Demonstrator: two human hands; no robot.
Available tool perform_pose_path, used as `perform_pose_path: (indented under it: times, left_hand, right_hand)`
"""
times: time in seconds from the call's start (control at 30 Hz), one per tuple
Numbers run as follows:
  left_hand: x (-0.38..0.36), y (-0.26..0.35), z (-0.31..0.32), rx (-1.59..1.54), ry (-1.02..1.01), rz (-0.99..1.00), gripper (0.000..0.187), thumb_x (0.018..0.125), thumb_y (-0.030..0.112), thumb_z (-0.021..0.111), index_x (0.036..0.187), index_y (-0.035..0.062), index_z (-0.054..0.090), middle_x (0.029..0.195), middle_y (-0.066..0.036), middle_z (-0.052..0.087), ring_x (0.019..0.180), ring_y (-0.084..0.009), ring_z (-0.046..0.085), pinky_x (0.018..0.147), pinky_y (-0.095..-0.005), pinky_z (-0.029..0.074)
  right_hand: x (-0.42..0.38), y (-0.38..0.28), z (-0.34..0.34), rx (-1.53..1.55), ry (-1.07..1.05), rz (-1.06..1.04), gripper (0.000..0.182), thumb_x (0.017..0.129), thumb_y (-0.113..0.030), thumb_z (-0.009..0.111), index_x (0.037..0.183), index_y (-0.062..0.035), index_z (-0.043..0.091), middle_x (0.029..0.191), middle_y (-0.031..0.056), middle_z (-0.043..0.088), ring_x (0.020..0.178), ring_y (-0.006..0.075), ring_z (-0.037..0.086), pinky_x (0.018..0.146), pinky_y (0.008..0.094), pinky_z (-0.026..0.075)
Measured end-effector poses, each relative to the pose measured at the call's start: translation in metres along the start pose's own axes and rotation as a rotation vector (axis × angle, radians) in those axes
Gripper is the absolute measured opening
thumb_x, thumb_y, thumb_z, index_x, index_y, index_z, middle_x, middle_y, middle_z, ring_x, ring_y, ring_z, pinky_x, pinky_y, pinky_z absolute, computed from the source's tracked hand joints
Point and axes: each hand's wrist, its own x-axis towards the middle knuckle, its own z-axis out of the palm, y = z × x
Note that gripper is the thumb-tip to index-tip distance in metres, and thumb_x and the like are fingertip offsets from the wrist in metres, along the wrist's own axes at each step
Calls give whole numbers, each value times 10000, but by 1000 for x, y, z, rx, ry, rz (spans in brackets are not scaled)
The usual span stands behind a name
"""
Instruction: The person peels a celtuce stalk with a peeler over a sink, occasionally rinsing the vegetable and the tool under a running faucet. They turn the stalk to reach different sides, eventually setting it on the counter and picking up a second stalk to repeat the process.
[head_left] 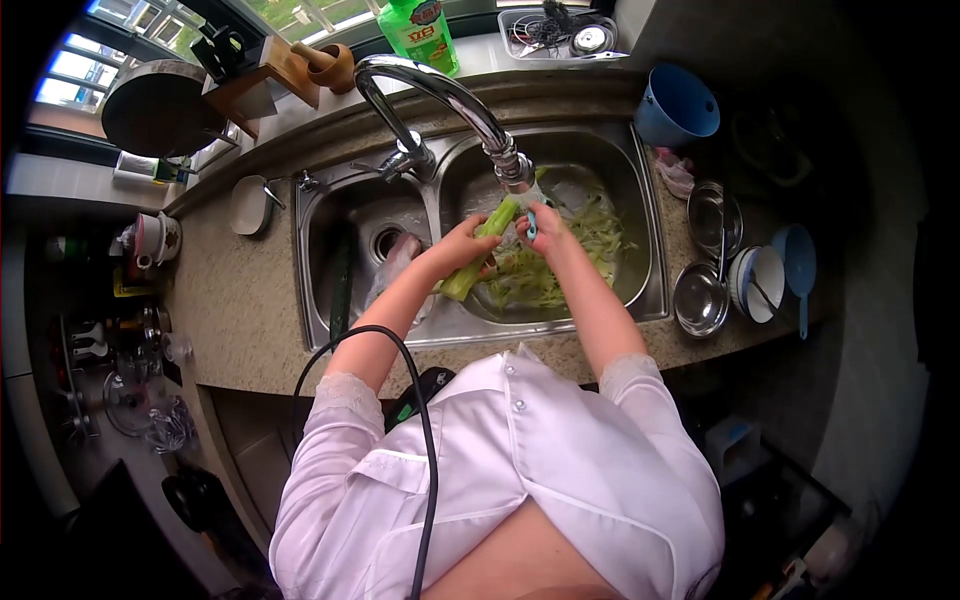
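Note:
Over the right basin [655,285] of a steel double sink, my left hand [463,247] is wrapped round a thick pale green stem, apparently a celtuce [497,217]. The stem slants, its upper end close under the tap [512,165]. My right hand [545,230] grips a peeler [532,226] with a light blue handle beside that upper end. Its blade is too small to make out. Below both hands, green peelings [575,265] lie scattered over the basin floor. Water seems to run from the spout, near my right fingers.
A dark green cucumber [342,285] and a clear plastic bag [393,275] lie in the left basin. Right of the sink stand a blue bucket [677,105], steel bowls [701,298] and a blue strainer [795,262]. A black cable [430,450] hangs before my body.

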Motion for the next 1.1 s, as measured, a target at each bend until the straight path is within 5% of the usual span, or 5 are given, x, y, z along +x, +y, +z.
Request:
perform_pose_path:
  times: [0.1, 0.4, 0.73, 0.8, 1.1]
  left_hand:
    - [-24, -15, -13, -102, 16, -23, 332, 868, 211, 604, 1101, 50, 431, 725, -75, 560, 532, -147, 546, 461, -279, 454]
    - [-63, -18, -14, -173, 168, -80, 308, 880, 210, 582, 1108, 69, 431, 682, -65, 530, 500, -138, 520, 457, -265, 452]
    - [-53, -17, -1, -180, 165, -10, 308, 864, 165, 595, 1076, 30, 417, 678, -78, 532, 498, -155, 524, 454, -278, 438]
    - [-46, -23, -4, -129, 118, 47, 345, 798, 129, 628, 1078, 20, 459, 728, -84, 567, 530, -156, 554, 471, -279, 442]
    - [-19, -15, 11, -103, 90, 124, 411, 719, 19, 638, 1095, 5, 472, 1009, -102, 568, 794, -161, 626, 689, -265, 507]
  right_hand:
    - [26, -7, -2, 4, -25, 73, 227, 909, -161, 408, 1121, -87, 444, 709, 109, 518, 467, 102, 432, 371, 192, 399]
    - [4, -12, 4, -2384, 361, -757, 213, 745, -111, 586, 936, -53, 660, 970, 154, 656, 883, 287, 651, 757, 377, 519]
    - [-31, -23, -38, -1728, 232, -1021, 237, 750, -288, 673, 835, -75, 611, 774, 128, 655, 671, 239, 640, 604, 360, 480]
    - [-38, -20, -46, -1362, -73, -409, 299, 842, -402, 602, 867, -110, 543, 638, 65, 573, 494, 159, 524, 477, 302, 403]
    - [-107, -1, -58, -862, -266, 2, 511, 868, -627, 388, 867, -118, 431, 573, 9, 458, 377, 78, 350, 354, 236, 275]
